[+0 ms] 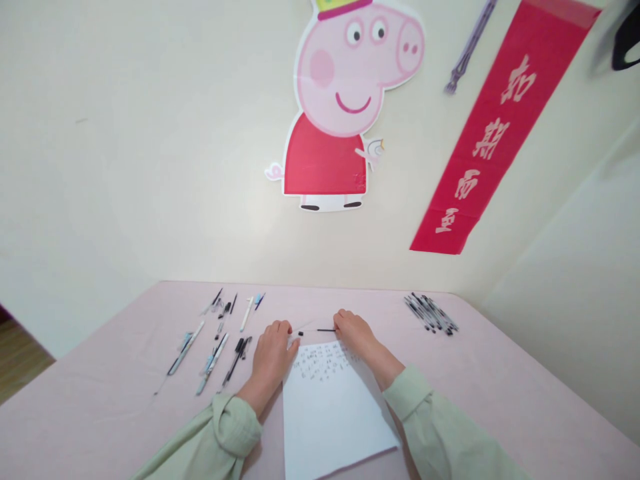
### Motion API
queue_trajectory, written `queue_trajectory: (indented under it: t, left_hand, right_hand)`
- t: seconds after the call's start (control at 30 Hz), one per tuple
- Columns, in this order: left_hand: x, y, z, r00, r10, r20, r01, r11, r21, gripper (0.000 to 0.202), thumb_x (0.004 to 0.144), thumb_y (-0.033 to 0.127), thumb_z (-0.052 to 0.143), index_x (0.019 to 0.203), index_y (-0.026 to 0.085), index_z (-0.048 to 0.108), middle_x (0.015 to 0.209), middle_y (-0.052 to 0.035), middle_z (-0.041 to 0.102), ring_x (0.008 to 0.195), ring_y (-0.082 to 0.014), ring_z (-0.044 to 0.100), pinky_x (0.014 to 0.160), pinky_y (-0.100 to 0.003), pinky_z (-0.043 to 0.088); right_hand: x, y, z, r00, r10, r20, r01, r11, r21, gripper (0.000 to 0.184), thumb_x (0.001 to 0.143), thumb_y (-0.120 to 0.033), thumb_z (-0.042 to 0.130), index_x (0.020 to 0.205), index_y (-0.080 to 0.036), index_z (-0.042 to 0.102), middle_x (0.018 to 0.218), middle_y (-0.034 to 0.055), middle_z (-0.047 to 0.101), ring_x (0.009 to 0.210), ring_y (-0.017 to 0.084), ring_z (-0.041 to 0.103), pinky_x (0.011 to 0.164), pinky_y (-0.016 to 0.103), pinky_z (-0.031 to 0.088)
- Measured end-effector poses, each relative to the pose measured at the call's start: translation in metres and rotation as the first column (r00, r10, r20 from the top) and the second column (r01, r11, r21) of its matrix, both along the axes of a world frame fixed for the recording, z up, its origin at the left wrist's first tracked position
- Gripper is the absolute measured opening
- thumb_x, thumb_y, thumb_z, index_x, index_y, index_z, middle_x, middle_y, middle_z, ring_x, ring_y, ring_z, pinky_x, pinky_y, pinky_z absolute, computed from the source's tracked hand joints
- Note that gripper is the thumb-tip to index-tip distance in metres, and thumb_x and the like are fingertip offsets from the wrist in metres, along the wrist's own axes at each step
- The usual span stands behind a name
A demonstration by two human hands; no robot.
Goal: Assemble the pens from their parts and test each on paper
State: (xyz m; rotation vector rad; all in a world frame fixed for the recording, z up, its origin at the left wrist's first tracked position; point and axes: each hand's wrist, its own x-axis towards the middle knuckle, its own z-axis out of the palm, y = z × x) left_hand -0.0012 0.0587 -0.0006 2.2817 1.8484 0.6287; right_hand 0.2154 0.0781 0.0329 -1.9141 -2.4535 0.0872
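Past the top edge of a white paper stack (335, 407) with handwritten marks, a thin dark pen refill (326, 330) lies roughly level with the table's back edge. My right hand (356, 335) is at its right end, fingers bent together over it; the fingertips' hold is partly hidden. To the left is a small black pen cap (301, 333), apart from the refill. My left hand (273, 352) rests beside that cap, fingers curved and thumb apart from them, with nothing clearly visible between. A faint clear piece, perhaps a pen barrel, shows near the cap.
Pens and pen parts lie in loose groups on the left, including black pens (235, 360), a white pen (247, 313) and a blue-white pen (186, 348). A pile of pens (431, 313) sits at the back right. The pink-covered table (500, 400) meets a wall behind.
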Motion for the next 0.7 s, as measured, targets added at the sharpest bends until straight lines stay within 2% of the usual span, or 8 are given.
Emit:
queue_trajectory:
  t: [0.17,0.3,0.43,0.5,0.6,0.7]
  left_hand:
    - [-0.003,0.006,-0.004,0.999,0.005,0.053,-0.006,1.000,0.009,0.020,0.091,0.018,0.043,0.102,0.016,0.059,0.102,-0.0106,0.061,0.099,-0.0245,0.054,0.086,-0.035,0.040]
    - [-0.005,0.014,-0.007,0.996,0.009,0.088,-0.007,1.000,-0.024,0.023,0.091,0.017,0.042,0.094,0.016,0.065,0.099,-0.0111,0.062,0.099,-0.0243,0.055,0.088,-0.034,0.040]
    - [-0.011,0.019,-0.008,0.991,0.005,0.134,0.000,0.999,-0.035,0.018,0.086,0.014,0.048,0.092,0.018,0.065,0.095,-0.0085,0.062,0.096,-0.0223,0.056,0.087,-0.032,0.041]
    - [-0.013,0.019,-0.009,0.987,0.006,0.160,0.000,0.999,-0.036,0.017,0.084,0.013,0.049,0.090,0.018,0.064,0.095,-0.0081,0.062,0.095,-0.0225,0.056,0.086,-0.032,0.041]
    - [-0.014,0.019,-0.009,0.976,0.013,0.216,-0.006,0.999,-0.033,0.014,0.082,0.012,0.051,0.085,0.019,0.063,0.093,-0.0079,0.061,0.094,-0.0233,0.055,0.086,-0.033,0.041]
    - [-0.015,0.019,-0.009,0.952,0.032,0.305,-0.025,0.999,-0.027,0.012,0.080,0.011,0.051,0.079,0.019,0.060,0.089,-0.0079,0.059,0.094,-0.0250,0.054,0.087,-0.036,0.041]
  right_hand:
    - [0.034,-0.015,0.001,0.997,-0.077,-0.017,0.077,0.997,0.009,0.018,0.088,-0.011,0.045,0.094,-0.017,0.061,0.096,0.0089,0.064,0.087,0.020,0.058,0.072,0.027,0.036]
    - [0.050,-0.024,0.000,0.986,-0.108,-0.128,0.110,0.994,0.016,0.018,0.085,-0.012,0.043,0.092,-0.019,0.059,0.085,0.0028,0.064,0.075,0.015,0.057,0.064,0.024,0.034]
    - [0.046,-0.026,0.001,0.956,-0.093,-0.280,0.111,0.993,0.048,0.024,0.084,-0.009,0.043,0.096,-0.019,0.061,0.091,0.0025,0.065,0.083,0.015,0.058,0.071,0.023,0.036]
    - [0.039,-0.026,0.004,0.961,-0.115,-0.250,0.127,0.991,0.034,0.027,0.085,-0.009,0.043,0.099,-0.019,0.063,0.098,0.0043,0.065,0.092,0.016,0.058,0.074,0.024,0.036]
    - [0.029,-0.027,0.011,0.967,-0.207,-0.151,0.205,0.978,-0.031,0.026,0.085,-0.010,0.044,0.094,-0.021,0.067,0.102,0.0055,0.065,0.096,0.018,0.059,0.071,0.025,0.036]
    - [0.019,-0.028,0.016,0.948,-0.247,-0.200,0.251,0.968,-0.007,0.025,0.085,-0.011,0.044,0.092,-0.022,0.066,0.101,0.0048,0.066,0.094,0.018,0.059,0.069,0.026,0.036]
